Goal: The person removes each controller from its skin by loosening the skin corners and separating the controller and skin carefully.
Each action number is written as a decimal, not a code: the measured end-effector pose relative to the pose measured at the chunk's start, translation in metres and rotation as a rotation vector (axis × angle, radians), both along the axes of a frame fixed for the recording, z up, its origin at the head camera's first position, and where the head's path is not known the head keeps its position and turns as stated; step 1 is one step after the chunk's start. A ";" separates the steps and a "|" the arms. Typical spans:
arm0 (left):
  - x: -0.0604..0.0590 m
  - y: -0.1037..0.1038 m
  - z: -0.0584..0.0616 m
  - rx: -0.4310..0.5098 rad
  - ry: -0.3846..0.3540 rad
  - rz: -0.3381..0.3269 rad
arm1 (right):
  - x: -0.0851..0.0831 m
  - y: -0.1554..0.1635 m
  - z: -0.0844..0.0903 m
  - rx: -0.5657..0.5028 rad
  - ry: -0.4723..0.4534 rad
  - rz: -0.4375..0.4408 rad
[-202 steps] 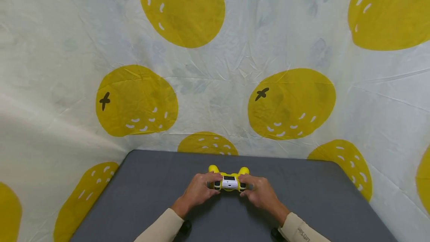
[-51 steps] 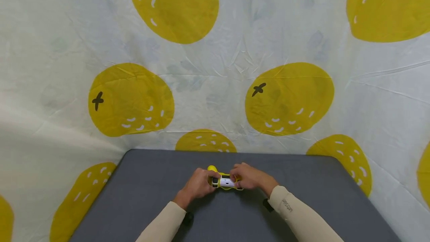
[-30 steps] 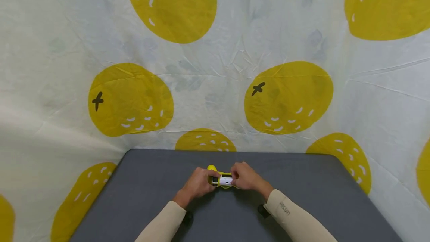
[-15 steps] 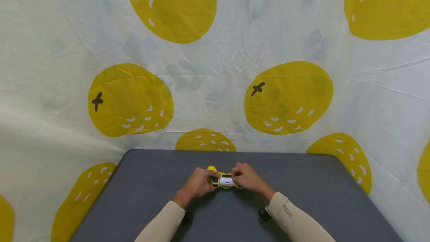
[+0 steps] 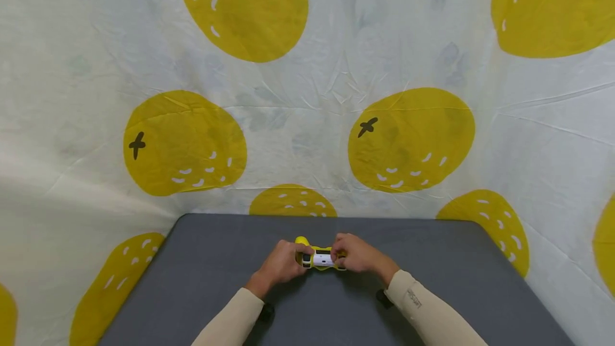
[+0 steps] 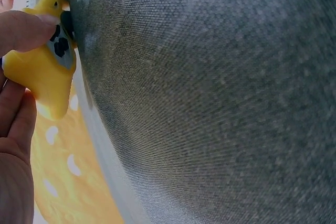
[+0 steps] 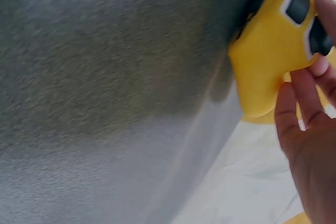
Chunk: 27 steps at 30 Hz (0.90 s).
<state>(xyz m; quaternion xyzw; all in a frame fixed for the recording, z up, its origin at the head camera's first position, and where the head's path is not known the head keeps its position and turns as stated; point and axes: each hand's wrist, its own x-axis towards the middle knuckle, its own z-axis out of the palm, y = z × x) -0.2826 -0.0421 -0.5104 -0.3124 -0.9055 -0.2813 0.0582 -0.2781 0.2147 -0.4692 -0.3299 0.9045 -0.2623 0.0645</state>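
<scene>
A white game controller [image 5: 323, 260] in a yellow silicone cover [image 7: 265, 51] is held just above the table, its front edge with the small port toward me. My left hand [image 5: 281, 262] grips its left side. In the left wrist view the thumb lies by the dark direction buttons [image 6: 61, 46], and the fingers go behind the yellow handle [image 6: 44, 77]. With curled fingers, my right hand [image 5: 359, 254] pinches the right side by the dark shoulder buttons [image 7: 297, 8]. Several fingertips touch the cover behind the handle. The right handle is hidden from the head view.
A dark grey table [image 5: 216, 250] lies under both hands. Behind and beside it hangs a white cloth [image 5: 298, 143] printed with yellow fruit. Small dark devices sit under both wrists at the beige sleeves [image 5: 230, 316].
Since the oldest frame, my right hand has moved from the controller's side up over its right part, fingers curling. Within the last second it shifts slightly right, uncovering the shoulder button. The left hand stays.
</scene>
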 end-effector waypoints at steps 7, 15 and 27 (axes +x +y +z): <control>0.001 -0.001 0.002 0.000 -0.006 -0.002 | -0.001 -0.008 0.003 0.091 0.060 0.020; 0.002 0.000 0.002 -0.012 -0.004 0.004 | 0.002 -0.008 0.003 0.113 0.040 0.002; 0.000 0.000 0.002 -0.009 -0.006 -0.004 | 0.000 0.005 -0.004 -0.009 0.052 0.000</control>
